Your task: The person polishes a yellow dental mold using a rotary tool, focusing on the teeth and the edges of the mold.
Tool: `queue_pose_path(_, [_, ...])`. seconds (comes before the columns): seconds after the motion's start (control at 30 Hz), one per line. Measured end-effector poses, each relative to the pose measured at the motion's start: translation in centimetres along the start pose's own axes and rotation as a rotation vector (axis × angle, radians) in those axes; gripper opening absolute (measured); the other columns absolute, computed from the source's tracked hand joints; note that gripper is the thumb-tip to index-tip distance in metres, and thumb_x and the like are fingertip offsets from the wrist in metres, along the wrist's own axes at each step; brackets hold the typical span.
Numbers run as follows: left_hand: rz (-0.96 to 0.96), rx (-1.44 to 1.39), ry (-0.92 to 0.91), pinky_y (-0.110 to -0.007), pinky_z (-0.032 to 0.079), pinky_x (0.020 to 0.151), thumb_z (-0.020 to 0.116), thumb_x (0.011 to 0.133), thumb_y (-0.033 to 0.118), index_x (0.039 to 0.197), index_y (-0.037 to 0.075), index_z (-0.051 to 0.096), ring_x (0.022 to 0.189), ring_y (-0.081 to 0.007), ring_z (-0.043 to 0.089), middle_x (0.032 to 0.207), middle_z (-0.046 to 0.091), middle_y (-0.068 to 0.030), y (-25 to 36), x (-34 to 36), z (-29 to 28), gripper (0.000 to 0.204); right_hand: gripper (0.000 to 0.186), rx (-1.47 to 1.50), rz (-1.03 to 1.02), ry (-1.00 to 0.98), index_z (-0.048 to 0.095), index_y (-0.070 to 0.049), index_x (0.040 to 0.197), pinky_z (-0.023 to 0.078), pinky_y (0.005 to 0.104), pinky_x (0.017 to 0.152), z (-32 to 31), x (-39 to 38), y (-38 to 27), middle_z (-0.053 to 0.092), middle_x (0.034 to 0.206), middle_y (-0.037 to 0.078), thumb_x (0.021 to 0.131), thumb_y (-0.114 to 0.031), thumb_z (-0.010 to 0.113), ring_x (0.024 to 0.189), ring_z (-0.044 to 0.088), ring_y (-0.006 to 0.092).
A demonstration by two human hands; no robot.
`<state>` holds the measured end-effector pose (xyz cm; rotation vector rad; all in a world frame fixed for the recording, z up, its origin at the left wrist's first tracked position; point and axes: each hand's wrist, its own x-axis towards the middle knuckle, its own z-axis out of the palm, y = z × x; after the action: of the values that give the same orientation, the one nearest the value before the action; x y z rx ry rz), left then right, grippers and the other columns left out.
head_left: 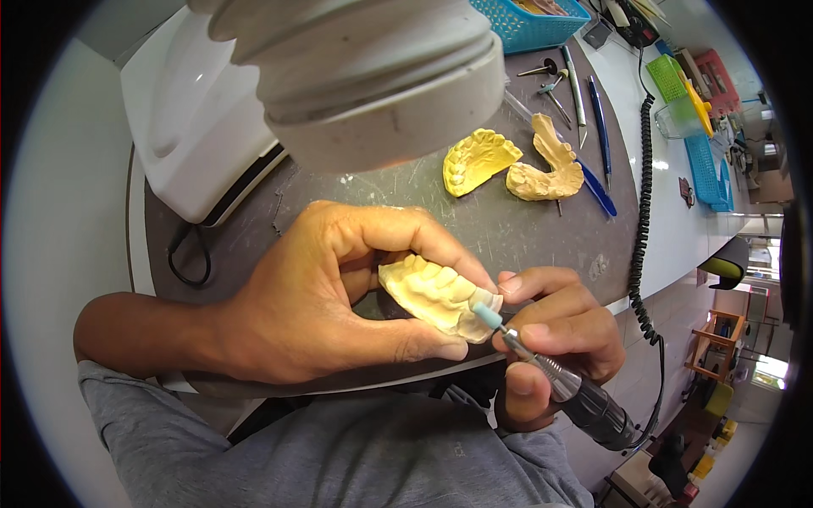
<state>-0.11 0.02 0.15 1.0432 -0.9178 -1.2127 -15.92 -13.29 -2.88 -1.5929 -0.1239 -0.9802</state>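
Grinding at one end of a yellowish dental cast (428,292) seems to be the step in hand. The left hand (313,292) holds the cast above the near part of the dark surface (246,254), its thumb along the near edge and its index finger arched over the far side, so its fingers are closed around the piece with the row of teeth showing between them. The right hand (576,330) grips a rotary handpiece (593,411) much like a pen, and one of its fingers reaches to the cast's right end, apparently as a rest. The pale blue tip (488,316) lies over that paler end; whether it presses on the plaster or sits just in front cannot be told. As I judge it, the next move calls for a firm left hold, a steadied right hand and light, short strokes, keeping the tip clear of the left thumb and the teeth. Beyond the hands, a brighter yellow cast (481,161) and a tan horseshoe-shaped cast (546,173) lie near each other.
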Motion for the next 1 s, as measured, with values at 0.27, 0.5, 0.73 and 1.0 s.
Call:
queue_pose_path(0.27, [0.015, -0.014, 0.000, -0.028, 0.047, 0.088, 0.073, 0.069, -0.008, 0.103, -0.002, 0.058, 0.098, -0.0152, 0.057, 0.103, 0.055, -0.0108, -0.30, -0.08, -0.09, 0.038, 0.027, 0.055, 0.038, 0.074, 0.059, 0.003, 0.093, 0.053, 0.0399, 0.079, 0.34, -0.19, 0.18, 0.063, 0.079, 0.017, 0.070, -0.003, 0.073, 0.084, 0.065, 0.0298])
queue_pose_path(0.5, [-0.004, 0.006, -0.002, -0.028, 0.046, 0.089, 0.074, 0.069, -0.008, 0.104, -0.002, 0.058, 0.099, -0.0154, 0.057, 0.104, 0.055, -0.0115, -0.13, -0.16, -0.12, 0.038, 0.029, 0.040, 0.040, 0.058, 0.059, 0.003, 0.093, 0.052, 0.0405, 0.080, 0.29, -0.20, 0.15, 0.063, 0.079, 0.017, 0.070, -0.003, 0.074, 0.084, 0.065, 0.0297])
queue_pose_path(0.73, [0.008, 0.005, -0.012, -0.028, 0.046, 0.089, 0.074, 0.069, -0.007, 0.104, -0.002, 0.058, 0.099, -0.0157, 0.057, 0.104, 0.056, -0.0120, -0.26, -0.11, -0.12, 0.038, 0.030, 0.009, 0.025, 0.042, 0.059, 0.002, 0.093, 0.054, 0.0398, 0.077, 0.10, -0.22, 0.24, 0.063, 0.078, 0.016, 0.069, -0.005, 0.075, 0.083, 0.065, 0.0291])
queue_pose_path(1.0, [0.013, -0.015, -0.003, -0.028, 0.047, 0.089, 0.074, 0.070, -0.007, 0.104, -0.002, 0.058, 0.098, -0.0157, 0.057, 0.103, 0.055, -0.0112, -0.32, -0.16, -0.13, 0.038, 0.027, 0.028, 0.026, 0.112, 0.059, 0.003, 0.091, 0.053, 0.0403, 0.078, 0.61, -0.15, 0.20, 0.063, 0.078, 0.016, 0.071, -0.007, 0.074, 0.082, 0.066, 0.0290])
